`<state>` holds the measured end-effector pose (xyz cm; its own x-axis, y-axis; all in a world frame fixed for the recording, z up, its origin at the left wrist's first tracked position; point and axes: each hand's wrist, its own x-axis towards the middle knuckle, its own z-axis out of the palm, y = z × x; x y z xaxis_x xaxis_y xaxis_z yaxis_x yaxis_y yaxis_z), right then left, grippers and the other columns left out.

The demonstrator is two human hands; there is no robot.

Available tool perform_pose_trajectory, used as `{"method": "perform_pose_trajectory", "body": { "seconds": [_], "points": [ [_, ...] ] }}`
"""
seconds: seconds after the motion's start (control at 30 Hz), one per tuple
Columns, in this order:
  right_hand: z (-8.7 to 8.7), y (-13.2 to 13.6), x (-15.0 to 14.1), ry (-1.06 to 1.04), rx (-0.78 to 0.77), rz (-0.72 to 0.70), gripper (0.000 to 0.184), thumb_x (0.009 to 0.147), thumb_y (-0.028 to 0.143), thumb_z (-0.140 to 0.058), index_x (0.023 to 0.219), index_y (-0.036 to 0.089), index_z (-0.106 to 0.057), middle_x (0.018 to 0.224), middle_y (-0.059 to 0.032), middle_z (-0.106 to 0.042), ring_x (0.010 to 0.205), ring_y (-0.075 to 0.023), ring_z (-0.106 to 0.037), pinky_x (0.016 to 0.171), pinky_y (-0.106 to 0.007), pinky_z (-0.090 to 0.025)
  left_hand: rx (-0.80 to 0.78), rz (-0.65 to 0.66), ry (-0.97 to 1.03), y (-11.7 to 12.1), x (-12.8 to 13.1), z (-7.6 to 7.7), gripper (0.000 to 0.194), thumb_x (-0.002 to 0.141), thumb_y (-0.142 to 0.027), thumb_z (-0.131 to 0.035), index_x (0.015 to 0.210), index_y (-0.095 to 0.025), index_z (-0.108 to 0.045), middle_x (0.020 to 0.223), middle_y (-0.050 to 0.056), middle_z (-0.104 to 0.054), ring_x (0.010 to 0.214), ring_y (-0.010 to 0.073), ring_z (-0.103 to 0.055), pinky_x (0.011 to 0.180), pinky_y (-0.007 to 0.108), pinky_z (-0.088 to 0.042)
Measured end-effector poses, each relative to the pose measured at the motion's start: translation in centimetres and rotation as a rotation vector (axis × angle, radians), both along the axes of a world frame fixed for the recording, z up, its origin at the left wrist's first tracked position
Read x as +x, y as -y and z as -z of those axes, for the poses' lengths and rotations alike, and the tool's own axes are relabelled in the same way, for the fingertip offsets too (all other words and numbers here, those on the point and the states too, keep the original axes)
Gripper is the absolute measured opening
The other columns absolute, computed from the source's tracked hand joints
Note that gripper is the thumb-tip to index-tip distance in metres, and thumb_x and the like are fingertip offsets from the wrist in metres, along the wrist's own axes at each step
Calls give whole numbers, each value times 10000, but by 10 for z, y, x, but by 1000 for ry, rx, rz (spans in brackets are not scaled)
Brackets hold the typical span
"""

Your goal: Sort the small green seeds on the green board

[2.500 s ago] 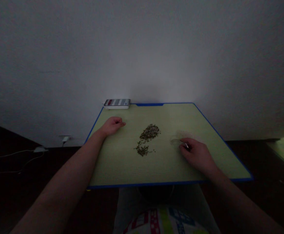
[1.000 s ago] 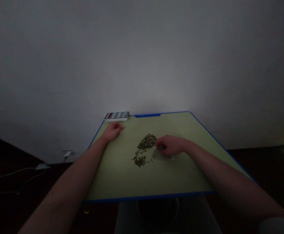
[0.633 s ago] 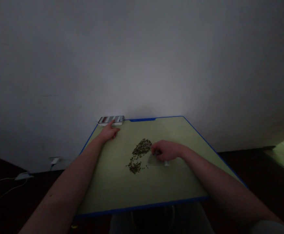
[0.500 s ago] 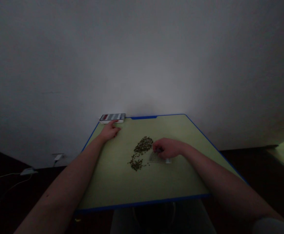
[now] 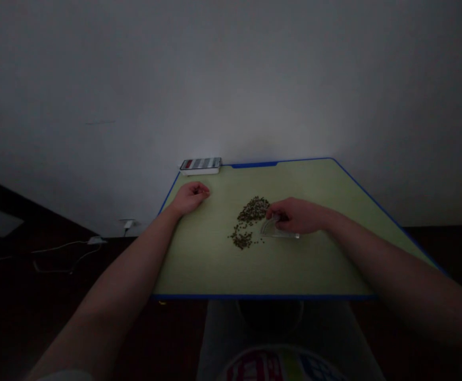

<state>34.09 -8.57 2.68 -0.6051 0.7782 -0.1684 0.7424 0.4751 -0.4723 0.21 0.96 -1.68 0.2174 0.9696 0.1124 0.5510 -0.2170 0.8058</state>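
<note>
Grains (image 5: 253,209): main pile nr ctr of board (image 5: 314,270), small brown bits, some paler, heaped in an uneven oval. Clock dirs from this pile, 12 = twd wall (image 5: 231,74). Smaller clump (image 5: 242,239) at 6–7, linked by a loose scatter of bits; a few strays lie at its 3 o'clock.

Clear pc (image 5: 270,229) at 4, see-thru, curved edge twd the piles, straight edge twd wearer; looks like a protractor. R hand (image 5: 290,216) is on it, fingers curled & pinching its upper part btwn thumb & fingers; exact grip is in shadow. Index side is right by the main pile's edge, can't tell if touching. R forearm runs off to 4.

L hand (image 5: 191,197) at 9–10, palm side down, loosely curled, not spread; fingertips & thumb close tog., can't tell if they touch or pinch anything. It's on or just over the board, well apart from the grains.

Phone (image 5: 201,163) at 10–11, screen lit, lying flat on white box (image 5: 201,171) at board's far L corner. Blue tab (image 5: 254,165) at 12 on blue rim. Plug (image 5: 128,224) on wall at 8–9; adapter (image 5: 96,241) w/ white cable, lower L, at 8. Dark round thing (image 5: 270,315) under near edge at 6, too dim to ID.
</note>
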Motion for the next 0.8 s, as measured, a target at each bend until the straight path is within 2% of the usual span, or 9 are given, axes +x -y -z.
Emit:
{"method": "perform_pose_trajectory", "body": {
  "seconds": [0.23, 0.57, 0.67, 0.8],
  "points": [
    [0, 7, -8, -27, 13, -74, 379, 753, 71, -575, 1098, 164, -703, 843, -37, -717, 728, -167, -627, 677, -255, -426, -14, 6, 15, 4, 8, -6, 194, 685, -331, -656, 744, -148, -627, 546, -52, -469, 530, 92, -406, 535, 247, -320],
    [3, 9, -13, -16, 19, -78, 374, 788, 109, -586, 1142, 155, -696, 861, -57, -731, 714, -173, -617, 669, -267, -421, 22, 12, 13, -2, 5, 4, 220, 675, -365, -668, 731, -157, -627, 551, -48, -471, 509, 84, -385, 508, 236, -297],
    [4, 9, -14, -22, 26, -106, 371, 791, 119, -593, 1146, 152, -693, 905, -72, -734, 753, -183, -627, 697, -274, -430, 32, 11, 10, -2, 5, 4, 214, 673, -366, -666, 724, -162, -629, 546, -44, -481, 510, 87, -392, 505, 237, -300],
    [4, 10, -13, -17, 11, -138, 368, 781, 119, -598, 1134, 154, -696, 858, -58, -722, 716, -176, -618, 677, -273, -430, 20, 9, 27, -1, 7, 2, 183, 668, -336, -656, 722, -164, -626, 545, -42, -496, 512, 90, -402, 506, 239, -313]
  ]
}}
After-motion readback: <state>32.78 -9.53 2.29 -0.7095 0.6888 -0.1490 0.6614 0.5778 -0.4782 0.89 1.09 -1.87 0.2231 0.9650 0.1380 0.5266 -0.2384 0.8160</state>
